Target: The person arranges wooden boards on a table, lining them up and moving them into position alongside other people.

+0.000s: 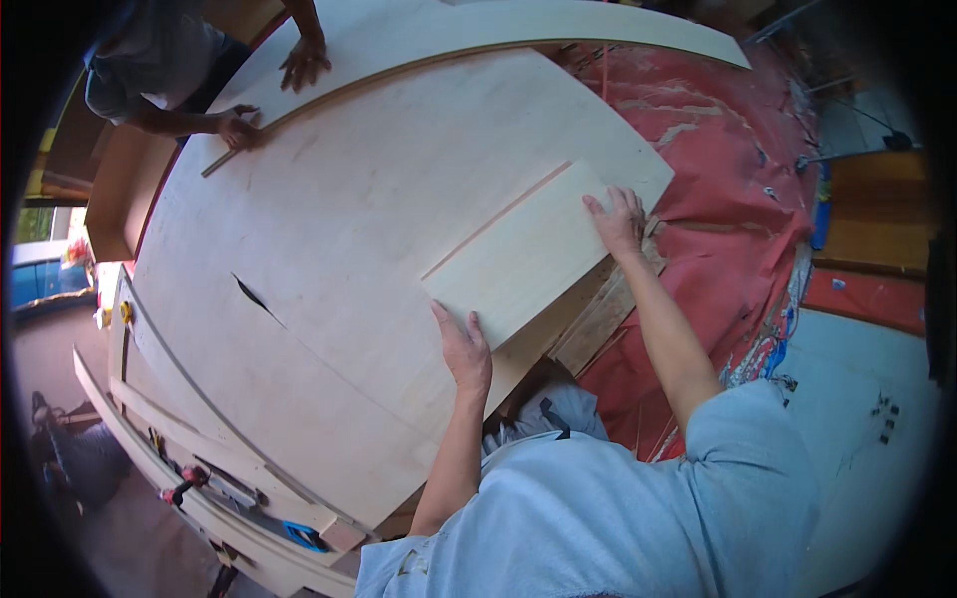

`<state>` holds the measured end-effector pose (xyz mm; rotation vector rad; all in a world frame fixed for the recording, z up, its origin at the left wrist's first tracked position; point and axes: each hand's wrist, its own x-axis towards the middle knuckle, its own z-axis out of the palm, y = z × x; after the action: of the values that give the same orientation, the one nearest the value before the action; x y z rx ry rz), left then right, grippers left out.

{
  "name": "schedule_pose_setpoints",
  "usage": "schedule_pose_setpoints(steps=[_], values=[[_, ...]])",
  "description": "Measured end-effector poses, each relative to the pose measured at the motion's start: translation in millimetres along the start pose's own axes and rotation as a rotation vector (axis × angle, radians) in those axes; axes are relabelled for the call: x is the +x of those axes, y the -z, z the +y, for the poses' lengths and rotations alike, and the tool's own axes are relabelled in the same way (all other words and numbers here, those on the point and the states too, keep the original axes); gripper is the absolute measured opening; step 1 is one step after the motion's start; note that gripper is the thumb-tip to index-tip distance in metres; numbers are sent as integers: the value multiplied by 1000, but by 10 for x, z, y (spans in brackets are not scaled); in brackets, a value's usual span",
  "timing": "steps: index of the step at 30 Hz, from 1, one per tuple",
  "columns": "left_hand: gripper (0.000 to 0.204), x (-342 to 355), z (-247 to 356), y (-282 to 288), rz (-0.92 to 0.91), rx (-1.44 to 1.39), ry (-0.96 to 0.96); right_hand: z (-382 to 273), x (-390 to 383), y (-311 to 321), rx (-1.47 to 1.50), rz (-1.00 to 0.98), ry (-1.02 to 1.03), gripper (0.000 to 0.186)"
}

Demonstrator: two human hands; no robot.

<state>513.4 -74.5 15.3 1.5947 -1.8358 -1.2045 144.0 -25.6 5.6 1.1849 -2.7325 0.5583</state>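
Observation:
A pale rectangular wooden board [518,261] lies on, or just above, a large plywood sheet [329,219], and its near edge reaches the sheet's border. Along its far side runs a thin pinkish strip or edge [495,221]. My left hand [464,351] grips the board's left end, the thumb on the near side. At the opposite end my right hand [618,221] holds the board by the corner, with some fingers past the edge. The undersides of both grips are hidden.
Across the far side, a co-worker's hands [304,64] rest at a long pale plank [478,30]. A dark slit [257,299] marks the sheet. Red sheeting [718,189] covers the right. At lower left, a rack [169,439] carries a red-and-black tool [186,484] and a blue-handled tool [304,536].

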Motion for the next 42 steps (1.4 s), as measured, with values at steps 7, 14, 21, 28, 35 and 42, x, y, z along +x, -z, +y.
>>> schedule_pose_setpoints(steps=[7,14,21,28,35,42], values=[[90,43,-43,43,-135,-391,246,86,110,71,273,-234,-223,70],[85,-73,153,-164,-120,-592,372,274,491,230,461,-581,-239,56],[76,-370,305,-638,-159,-449,305,706,945,227,663,-621,-239,44],[92,-58,625,-702,-173,-342,340,924,1126,194,457,-502,-235,58],[92,657,509,-538,-360,-224,469,1547,484,10,303,-460,-424,63],[75,2196,1079,-720,-371,301,-5,853,-679,170,565,148,-568,52]])
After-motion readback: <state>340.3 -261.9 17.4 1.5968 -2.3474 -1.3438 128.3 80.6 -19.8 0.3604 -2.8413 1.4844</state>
